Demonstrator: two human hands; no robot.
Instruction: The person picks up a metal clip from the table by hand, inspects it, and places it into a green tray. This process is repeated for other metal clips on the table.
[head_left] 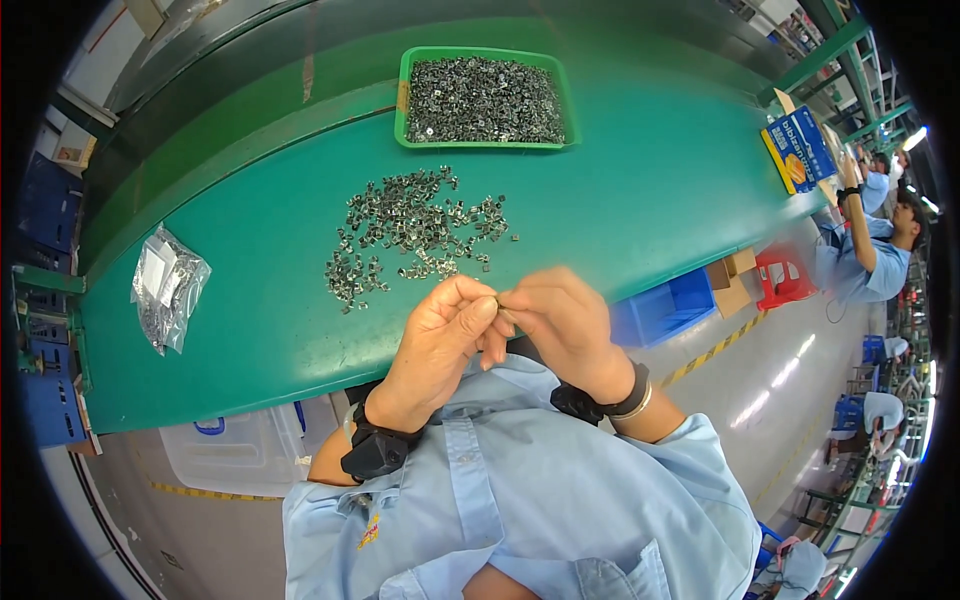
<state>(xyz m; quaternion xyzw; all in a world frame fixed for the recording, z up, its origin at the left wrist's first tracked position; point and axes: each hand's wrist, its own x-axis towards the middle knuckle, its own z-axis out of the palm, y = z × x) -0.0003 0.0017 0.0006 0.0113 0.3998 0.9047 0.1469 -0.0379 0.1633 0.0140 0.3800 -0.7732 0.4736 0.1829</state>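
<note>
My left hand (445,335) and my right hand (562,325) meet in front of my chest, just over the near edge of the green table. Both are closed in a pinch, fingertips together on one small metal part (499,303); the fingers cover most of it. Just beyond them a loose heap of small shiny metal parts (410,225) is spread over the tabletop. Farther back stands a green tray (574,105) filled with many more such parts.
A clear plastic bag (170,290) of parts lies at the table's left. A blue and yellow box (798,150) stands at the far right. Beside the table are a blue bin (665,308), a red stool (783,277) and a clear plastic box (230,450). A co-worker (870,245) is at the right.
</note>
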